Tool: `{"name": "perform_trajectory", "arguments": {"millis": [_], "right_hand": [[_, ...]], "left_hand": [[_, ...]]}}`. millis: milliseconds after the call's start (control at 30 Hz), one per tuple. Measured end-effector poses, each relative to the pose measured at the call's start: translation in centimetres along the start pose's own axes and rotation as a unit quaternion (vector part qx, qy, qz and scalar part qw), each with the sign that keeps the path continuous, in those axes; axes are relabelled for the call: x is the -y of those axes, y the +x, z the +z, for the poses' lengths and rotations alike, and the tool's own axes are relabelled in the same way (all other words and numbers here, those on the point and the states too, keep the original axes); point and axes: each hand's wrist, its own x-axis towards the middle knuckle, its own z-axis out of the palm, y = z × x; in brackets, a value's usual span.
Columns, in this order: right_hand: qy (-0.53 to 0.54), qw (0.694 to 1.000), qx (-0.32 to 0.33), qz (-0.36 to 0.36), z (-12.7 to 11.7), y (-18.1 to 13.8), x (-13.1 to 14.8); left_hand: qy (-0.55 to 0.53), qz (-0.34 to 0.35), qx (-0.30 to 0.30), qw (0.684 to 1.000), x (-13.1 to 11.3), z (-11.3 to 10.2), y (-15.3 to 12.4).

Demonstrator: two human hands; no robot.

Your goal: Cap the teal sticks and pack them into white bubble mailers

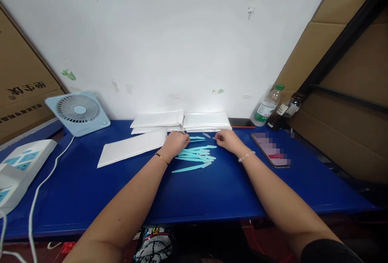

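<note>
Several light blue plastic sticks (197, 155) lie in a loose pile on the blue table (212, 190). My left hand (176, 141) rests at the pile's left end, fingers curled, touching the top stick; a gold bracelet is on that wrist. My right hand (226, 138) sits at the pile's right, fingers pinched together near a small pale piece (206, 135). What either hand grips is too small to make out. Behind the hands, stacks of white flat packets (182, 120) lie against the wall.
A single white packet (130, 148) lies left of the pile. A small blue fan (79, 111) and a white device (18, 170) with a cable stand at the left. A phone (271, 151), another phone (241, 123) and two bottles (277, 109) are at the right. Cardboard boxes flank both sides.
</note>
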Motion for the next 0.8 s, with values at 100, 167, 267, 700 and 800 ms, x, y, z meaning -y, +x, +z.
{"name": "perform_trajectory", "arguments": {"millis": [100,167,267,700,800], "right_hand": [[0.080,0.996,0.015,-0.038,0.1,-0.2,0.4],[0.106,0.993,0.014,-0.047,0.3,-0.1,0.6],[0.121,0.991,0.020,-0.061,0.7,0.1,0.9],[0.091,0.992,0.018,-0.084,0.9,0.3,1.6],[0.099,0.991,0.020,-0.083,0.9,0.3,1.5]], "left_hand": [[0.007,0.008,0.008,1.000,-0.1,-0.3,0.0],[0.004,0.006,0.007,1.000,-0.1,-0.3,0.0],[-0.001,0.005,0.002,1.000,0.0,-0.2,0.0],[-0.033,0.003,0.000,0.999,0.2,0.0,0.1],[-0.038,-0.002,-0.002,0.999,0.4,0.1,0.1]]}}
